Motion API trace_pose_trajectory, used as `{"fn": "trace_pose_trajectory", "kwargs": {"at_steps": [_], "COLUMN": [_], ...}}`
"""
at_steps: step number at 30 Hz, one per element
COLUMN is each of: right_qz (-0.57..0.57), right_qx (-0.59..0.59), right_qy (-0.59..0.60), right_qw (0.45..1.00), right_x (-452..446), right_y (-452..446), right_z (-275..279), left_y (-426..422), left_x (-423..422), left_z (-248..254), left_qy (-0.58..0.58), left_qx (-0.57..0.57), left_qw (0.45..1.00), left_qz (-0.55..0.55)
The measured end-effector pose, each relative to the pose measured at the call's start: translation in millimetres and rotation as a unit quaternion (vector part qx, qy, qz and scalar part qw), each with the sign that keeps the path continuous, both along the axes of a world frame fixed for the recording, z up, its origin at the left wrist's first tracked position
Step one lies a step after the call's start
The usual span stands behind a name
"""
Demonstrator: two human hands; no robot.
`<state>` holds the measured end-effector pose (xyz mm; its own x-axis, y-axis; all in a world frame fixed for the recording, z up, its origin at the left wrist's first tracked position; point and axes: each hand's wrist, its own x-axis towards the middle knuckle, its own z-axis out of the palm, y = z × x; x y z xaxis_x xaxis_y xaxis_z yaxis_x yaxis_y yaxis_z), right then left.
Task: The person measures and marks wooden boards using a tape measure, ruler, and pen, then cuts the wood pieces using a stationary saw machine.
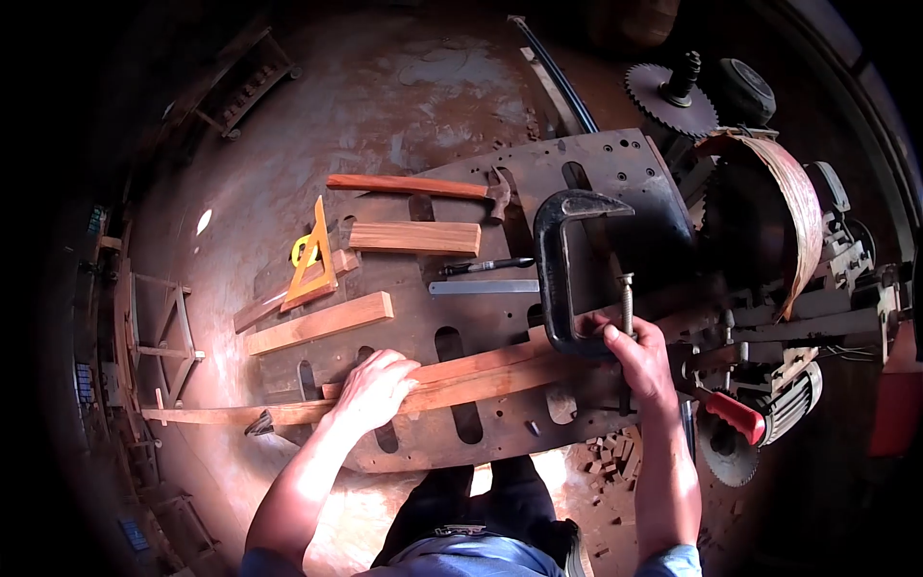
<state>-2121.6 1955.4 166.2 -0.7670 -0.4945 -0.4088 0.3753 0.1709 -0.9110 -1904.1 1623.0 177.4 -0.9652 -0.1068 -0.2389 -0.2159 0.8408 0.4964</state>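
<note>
My left hand (375, 387) is wrapped over a long wooden strip (481, 387) lying across the metal table near its front edge. My right hand (637, 358) grips a black C-clamp (550, 260) at the lower part of its frame, next to the screw (627, 303). The clamp's frame stands over the right part of the strip; whether its jaws touch the wood I cannot tell. Beyond the strip lie a steel ruler (484, 287), a black pen (487, 266), a wooden block (415, 238) and a claw hammer (413, 185).
A yellow set square (312, 262) rests on a wood piece at the left, near another short block (320, 323). Toothed saw blades (671, 99) and machinery (769, 221) stand to the right of the slotted metal table (461, 337). Wood offcuts (611, 454) litter the floor.
</note>
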Motion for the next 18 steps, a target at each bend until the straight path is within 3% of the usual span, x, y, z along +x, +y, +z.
{"fn": "trace_pose_trajectory", "kwargs": {"at_steps": [2, 4, 6, 8, 10, 12, 15, 18], "right_qz": [0.033, 0.035, 0.06, 0.069, 0.085, 0.138, 0.14, 0.12], "right_qx": [0.003, -0.103, -0.078, -0.107, -0.058, 0.01, 0.025, -0.01], "right_qy": [0.026, -0.042, -0.17, -0.27, -0.258, -0.236, -0.282, -0.298], "right_qw": [0.999, 0.993, 0.98, 0.954, 0.961, 0.962, 0.949, 0.947], "right_x": [26, 68, 109, 151, 182, 198, 214, 223], "right_y": [2, -5, -20, -32, -49, -64, -82, -90], "right_z": [15, 10, 33, 14, 7, 7, 8, -8], "left_y": [-1, -8, -17, -32, -52, -66, -65, -69], "left_x": [-1, -2, -6, -6, -8, -3, -7, -9], "left_z": [0, -2, -9, -16, -34, -44, -27, -26], "left_qy": [-0.009, -0.019, -0.026, -0.055, -0.111, -0.096, -0.072, -0.076], "left_qx": [0.006, 0.031, 0.078, 0.197, 0.301, 0.329, 0.315, 0.385], "left_qw": [1.0, 0.999, 0.996, 0.971, 0.931, 0.932, 0.943, 0.917], "left_qz": [0.004, 0.019, 0.044, 0.127, 0.173, 0.117, 0.074, 0.079]}}
